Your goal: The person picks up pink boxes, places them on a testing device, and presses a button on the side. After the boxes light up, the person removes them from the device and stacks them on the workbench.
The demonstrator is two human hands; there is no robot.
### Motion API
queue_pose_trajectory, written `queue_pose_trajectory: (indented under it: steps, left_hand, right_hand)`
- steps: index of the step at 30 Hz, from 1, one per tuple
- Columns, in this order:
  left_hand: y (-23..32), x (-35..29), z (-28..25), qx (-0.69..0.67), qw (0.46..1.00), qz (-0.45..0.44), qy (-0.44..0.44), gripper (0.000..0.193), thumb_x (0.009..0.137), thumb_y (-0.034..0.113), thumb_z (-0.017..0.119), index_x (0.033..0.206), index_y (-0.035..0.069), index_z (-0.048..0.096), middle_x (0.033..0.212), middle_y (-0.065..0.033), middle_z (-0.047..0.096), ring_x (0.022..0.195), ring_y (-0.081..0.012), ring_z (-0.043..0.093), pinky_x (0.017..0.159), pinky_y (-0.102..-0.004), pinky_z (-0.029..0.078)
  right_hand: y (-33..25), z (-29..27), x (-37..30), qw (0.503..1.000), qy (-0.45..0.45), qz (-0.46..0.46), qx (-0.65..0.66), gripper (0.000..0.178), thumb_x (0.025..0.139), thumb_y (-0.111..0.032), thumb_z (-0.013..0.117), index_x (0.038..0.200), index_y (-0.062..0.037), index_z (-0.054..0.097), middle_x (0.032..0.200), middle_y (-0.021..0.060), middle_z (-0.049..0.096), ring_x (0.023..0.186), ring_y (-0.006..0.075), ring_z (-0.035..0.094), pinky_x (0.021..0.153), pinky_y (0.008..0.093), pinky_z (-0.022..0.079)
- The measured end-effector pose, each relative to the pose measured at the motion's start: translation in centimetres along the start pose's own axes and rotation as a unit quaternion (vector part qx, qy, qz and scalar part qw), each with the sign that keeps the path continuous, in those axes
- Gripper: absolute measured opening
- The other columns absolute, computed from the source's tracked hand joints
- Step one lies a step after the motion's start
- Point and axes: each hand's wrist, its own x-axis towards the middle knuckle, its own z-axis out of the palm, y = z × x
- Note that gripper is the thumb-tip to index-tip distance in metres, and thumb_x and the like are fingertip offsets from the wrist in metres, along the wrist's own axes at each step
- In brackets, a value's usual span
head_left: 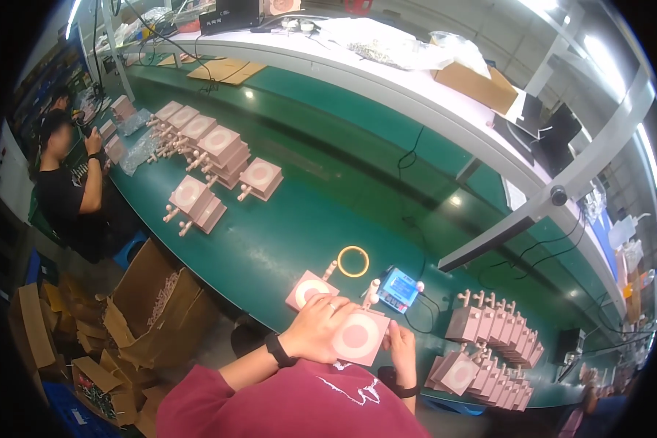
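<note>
Close to my body I hold a pink square box (pixel 359 336) with a pale ring on its face and a knobbed peg standing up from its top edge. My left hand (pixel 314 328) grips its left side, with the fingers bent over the upper corner. At the right edge, my right hand (pixel 401 352) has its thumb and fingers closed on the box. Just beyond my left hand, a second pink box (pixel 300 289) lies on the green table, partly covered by my fingers. Past it are a yellow ring (pixel 353 274) and a small blue device (pixel 400 288) with a cable.
Rows of pink boxes (pixel 482 325) stand at the right, and more pink boxes (pixel 219 142) are stacked at the far left. A shelf (pixel 387 73) spans the back. Open cartons (pixel 124 321) sit on the floor at left, near another person (pixel 69 182).
</note>
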Motion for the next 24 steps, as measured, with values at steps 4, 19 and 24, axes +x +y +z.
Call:
queue_pose_trajectory:
  steps: [4,19,24]
  left_hand:
    - [0.0,0.0,-0.2,-0.002,1.000,-0.016,0.012,0.081,0.046,0.025,0.079,0.120,0.004,0.052,0.113,-0.0146,0.053,0.105,-0.0335,0.053,0.097,-0.0438,0.037]
    - [0.0,-1.1,1.1,-0.017,1.000,0.002,0.011,0.076,0.053,0.023,0.077,0.120,0.002,0.049,0.109,-0.0139,0.054,0.102,-0.0324,0.053,0.098,-0.0451,0.037]
    - [0.2,-0.9,1.6,-0.052,0.999,-0.013,-0.004,0.080,0.052,0.020,0.078,0.123,0.001,0.046,0.114,-0.0155,0.050,0.107,-0.0344,0.050,0.098,-0.0462,0.038]
  right_hand:
    - [-1.2,2.3,-0.4,0.984,0.068,-0.160,0.045,0.030,0.096,-0.023,0.054,0.081,0.0017,0.061,0.063,0.0012,0.056,0.057,0.0085,0.050,0.053,0.0228,0.038]
    - [1.0,-0.5,0.6,0.997,0.012,0.064,-0.038,0.047,0.101,-0.038,0.041,0.087,0.0024,0.061,0.074,0.0036,0.060,0.066,0.0135,0.055,0.060,0.0261,0.043]
    - [-2.9,4.2,-0.3,0.959,0.071,0.066,0.267,0.050,0.102,-0.041,0.034,0.107,0.0035,0.057,0.095,0.0100,0.061,0.087,0.0174,0.059,0.076,0.0303,0.048]
